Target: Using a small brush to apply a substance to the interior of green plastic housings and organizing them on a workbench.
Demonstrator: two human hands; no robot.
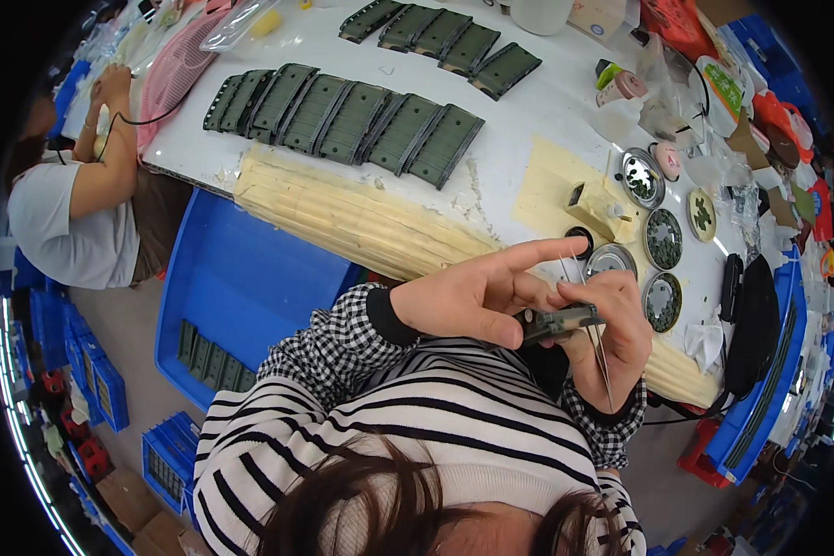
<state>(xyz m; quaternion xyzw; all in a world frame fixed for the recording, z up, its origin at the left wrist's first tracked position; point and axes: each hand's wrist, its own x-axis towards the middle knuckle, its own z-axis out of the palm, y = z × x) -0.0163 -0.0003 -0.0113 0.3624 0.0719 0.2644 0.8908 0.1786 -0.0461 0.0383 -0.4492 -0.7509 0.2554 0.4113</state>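
My right hand [623, 324] grasps slim silver metal tweezers [602, 357]; a small dark-green oblong piece [558, 323] sits between both hands. Whether my left hand [477, 295] grips it, I can't tell. A round silvery dish [612, 248] lies just beyond my right.

Passage over tabletop [521, 125] between green panels [326, 116] and beige sheet [549, 176]; tins [634, 164] crowd right hand [625, 320].

A single head-worn fisheye camera looks steeply down from close above the hands [461, 298] and worktop [528, 111].
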